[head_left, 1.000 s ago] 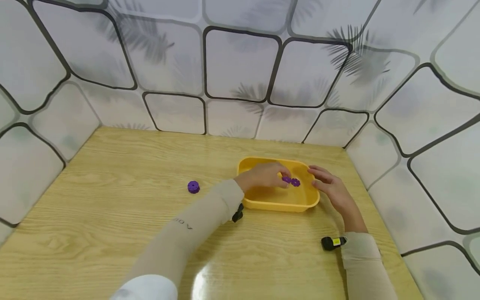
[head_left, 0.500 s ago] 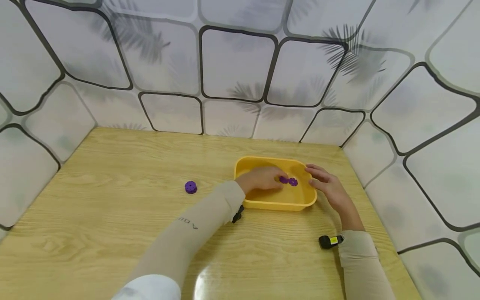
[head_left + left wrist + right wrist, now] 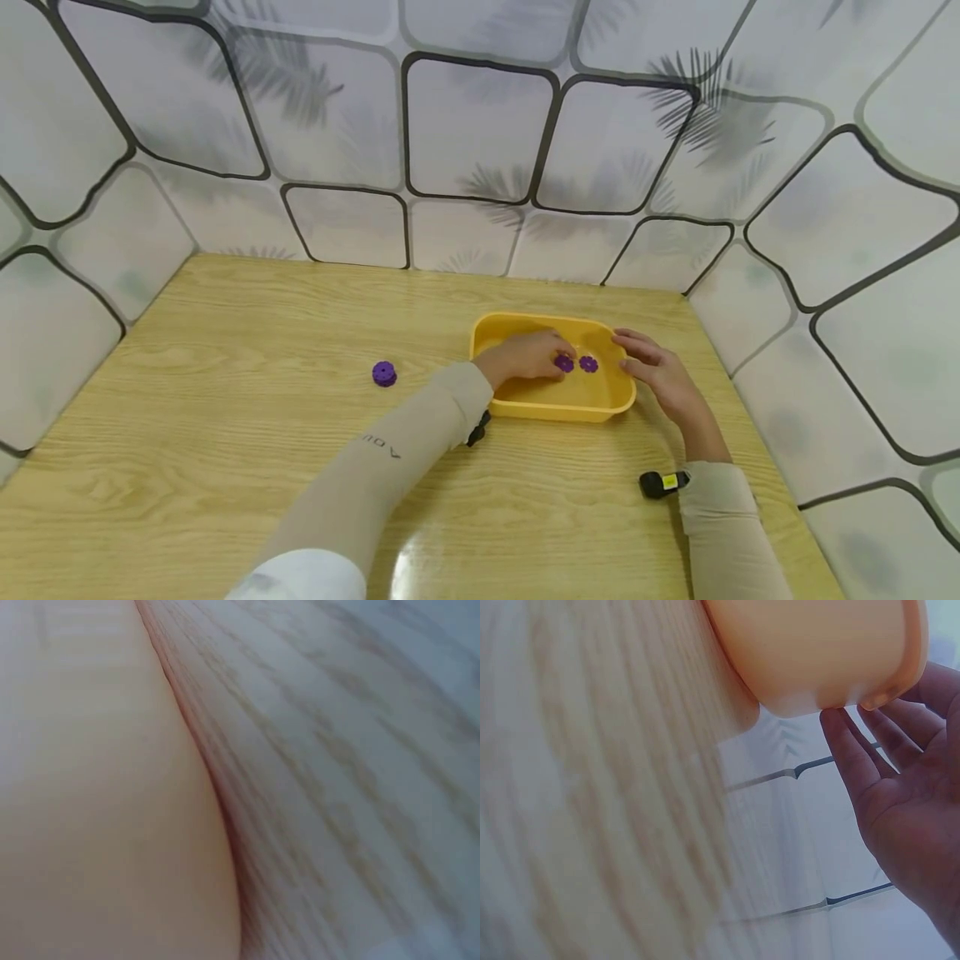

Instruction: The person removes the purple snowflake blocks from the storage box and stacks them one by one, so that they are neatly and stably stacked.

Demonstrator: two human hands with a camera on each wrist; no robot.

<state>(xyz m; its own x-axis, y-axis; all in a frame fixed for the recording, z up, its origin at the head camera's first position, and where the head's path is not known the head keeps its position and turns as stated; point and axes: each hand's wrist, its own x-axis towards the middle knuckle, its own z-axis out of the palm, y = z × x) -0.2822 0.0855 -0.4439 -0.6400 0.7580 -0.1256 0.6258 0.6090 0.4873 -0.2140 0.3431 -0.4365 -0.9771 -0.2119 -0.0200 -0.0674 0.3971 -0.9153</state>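
Note:
In the head view, a yellow plastic bin (image 3: 555, 412) stands on the table. My left hand (image 3: 528, 354) reaches into it from the left, with thumb and finger pinching a purple flower-shaped disc (image 3: 564, 363). Just right of it, a second purple flower-shaped disc (image 3: 588, 364) lies on the bin's floor. My right hand (image 3: 663, 379) touches the bin's right end with fairly straight fingers. The right wrist view has these fingertips against the outer wall of the bin (image 3: 817, 652). Only the bin's side and the table show in the left wrist view.
A small stack of purple discs (image 3: 384, 373) sits on the wooden table (image 3: 247, 400) left of the bin. Patterned panels (image 3: 480, 125) rise behind the table and along both sides. Each wrist wears a black camera (image 3: 660, 484).
The purple disc at my left fingers has turned flatter and sits slightly apart from the other disc, which it overlapped before. My right hand stays at the bin's end.

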